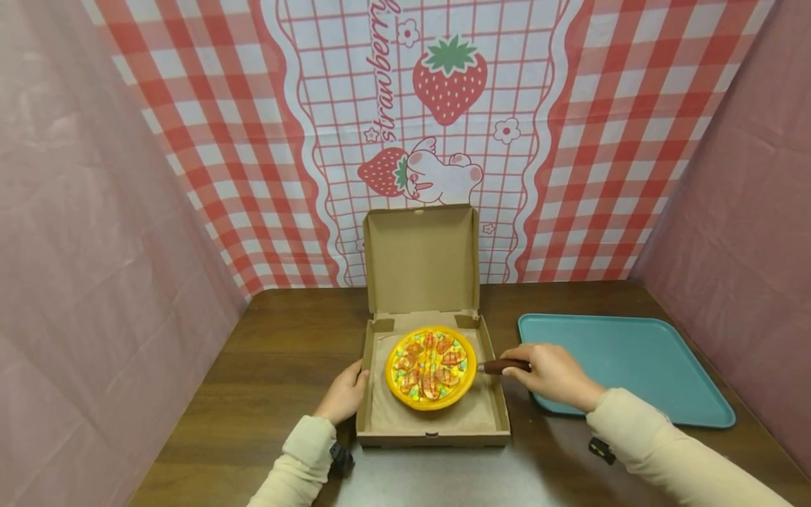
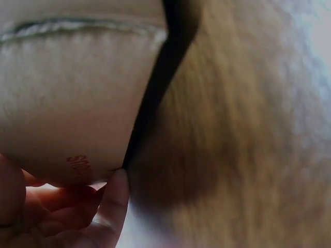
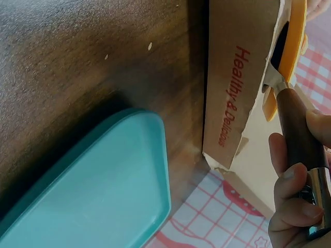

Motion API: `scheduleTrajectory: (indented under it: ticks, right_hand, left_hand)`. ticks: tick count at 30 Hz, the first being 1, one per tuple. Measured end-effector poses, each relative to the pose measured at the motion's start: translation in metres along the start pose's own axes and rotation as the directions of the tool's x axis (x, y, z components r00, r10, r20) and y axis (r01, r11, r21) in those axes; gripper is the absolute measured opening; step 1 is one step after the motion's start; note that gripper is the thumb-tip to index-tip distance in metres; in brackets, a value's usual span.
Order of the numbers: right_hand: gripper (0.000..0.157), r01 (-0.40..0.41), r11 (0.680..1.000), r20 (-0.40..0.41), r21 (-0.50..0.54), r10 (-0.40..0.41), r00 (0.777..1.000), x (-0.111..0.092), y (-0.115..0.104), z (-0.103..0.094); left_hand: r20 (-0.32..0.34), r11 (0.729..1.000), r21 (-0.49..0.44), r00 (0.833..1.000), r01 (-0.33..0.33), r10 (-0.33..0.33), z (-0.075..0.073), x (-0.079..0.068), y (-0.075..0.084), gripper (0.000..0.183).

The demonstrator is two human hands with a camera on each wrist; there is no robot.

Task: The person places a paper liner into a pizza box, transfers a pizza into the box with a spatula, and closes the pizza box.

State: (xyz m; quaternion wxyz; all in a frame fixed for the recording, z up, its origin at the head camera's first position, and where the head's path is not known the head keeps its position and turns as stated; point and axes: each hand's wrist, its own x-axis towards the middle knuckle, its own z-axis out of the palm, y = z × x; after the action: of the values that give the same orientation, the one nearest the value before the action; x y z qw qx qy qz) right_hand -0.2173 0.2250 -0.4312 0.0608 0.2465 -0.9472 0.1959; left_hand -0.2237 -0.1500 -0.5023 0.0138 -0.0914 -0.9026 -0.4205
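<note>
A toy-looking pizza with a yellow rim and colourful toppings is over the base of an open cardboard pizza box. My right hand grips the dark wooden handle of a pizza server. In the right wrist view the server's metal neck crosses the box's right wall, and its dark blade reaches under the pizza's rim. At the box's left wall, my left hand holds the side. Its fingers meet the cardboard by the lower edge in the left wrist view.
A teal tray lies on the brown wooden table to the right, partly behind my right forearm. The box lid stands upright before a strawberry-print cloth. Pink curtains flank both sides.
</note>
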Motion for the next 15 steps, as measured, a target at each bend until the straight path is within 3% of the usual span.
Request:
scheduleTrajectory:
  ticks: [15]
  right_hand:
    - [0.022,0.022,0.999,0.020,-0.024,-0.022,1.000,0.0053,-0.0038,0.0064]
  left_hand:
    - [-0.004,1.000,0.015,1.000,-0.009,0.009,0.0007,-0.0002,0.0000,0.038]
